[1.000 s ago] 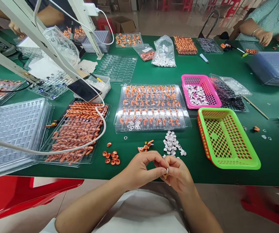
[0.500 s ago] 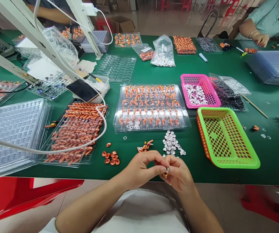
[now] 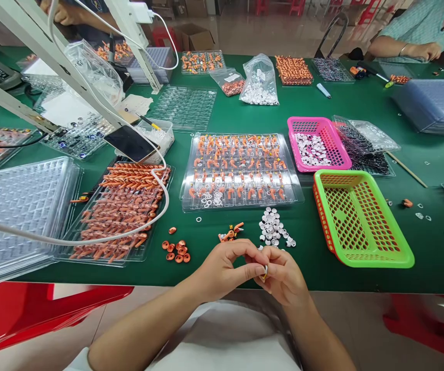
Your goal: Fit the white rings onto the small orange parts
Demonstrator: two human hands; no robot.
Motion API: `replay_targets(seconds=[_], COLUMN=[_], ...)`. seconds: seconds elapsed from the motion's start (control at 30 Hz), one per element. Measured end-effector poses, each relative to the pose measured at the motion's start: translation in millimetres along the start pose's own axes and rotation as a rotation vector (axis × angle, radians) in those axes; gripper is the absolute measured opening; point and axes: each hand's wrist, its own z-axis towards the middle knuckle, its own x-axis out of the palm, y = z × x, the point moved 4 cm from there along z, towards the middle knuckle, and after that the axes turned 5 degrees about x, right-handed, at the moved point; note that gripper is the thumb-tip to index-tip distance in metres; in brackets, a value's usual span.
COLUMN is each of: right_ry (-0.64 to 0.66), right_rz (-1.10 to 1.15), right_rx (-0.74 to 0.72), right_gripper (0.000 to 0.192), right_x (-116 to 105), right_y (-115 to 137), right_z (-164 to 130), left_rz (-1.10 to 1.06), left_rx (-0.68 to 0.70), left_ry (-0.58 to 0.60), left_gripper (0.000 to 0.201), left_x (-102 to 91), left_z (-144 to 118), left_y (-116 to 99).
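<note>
Small part (image 3: 265,273) pinched btwn both hands, left hand (image 3: 222,270) & right hand (image 3: 283,278) fingertips closed on it.

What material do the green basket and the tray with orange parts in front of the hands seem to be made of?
The green basket looks like moulded plastic: bright, even colour, a lattice of holes and a slightly glossy rim. The tray seems to be thin clear formed plastic: see-through, with shiny reflections and pressed pockets holding orange parts.

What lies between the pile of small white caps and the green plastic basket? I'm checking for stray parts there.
Head view: only bare green table mat separates the white caps from the green basket.
</note>
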Motion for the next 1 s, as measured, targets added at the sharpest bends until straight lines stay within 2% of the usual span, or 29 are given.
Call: replay_targets(seconds=[0.2, 0.57, 1.0], right_ry=[0.0, -0.007, 0.0], right_rz=[0.009, 0.039, 0.032], right_rx=[-0.008, -0.011, 0.0], right_gripper=[0.024, 0.024, 0.024], right_x=[-0.2, 1.0, 0.3], right_y=[-0.8, -0.5, -2.1], right_z=[-0.1, 0.5, 0.5], left_rz=[0.01, -0.097, -0.151], left_rx=[0.005, -0.032, -0.076], left_ry=[-0.004, -0.046, -0.033], left_gripper=[0.011, 0.013, 0.015], left_x=[0.9, 4.6, 6.6], left_z=[-0.3, -1.6, -1.6], left_y=[-0.8, 2.4, 5.4])
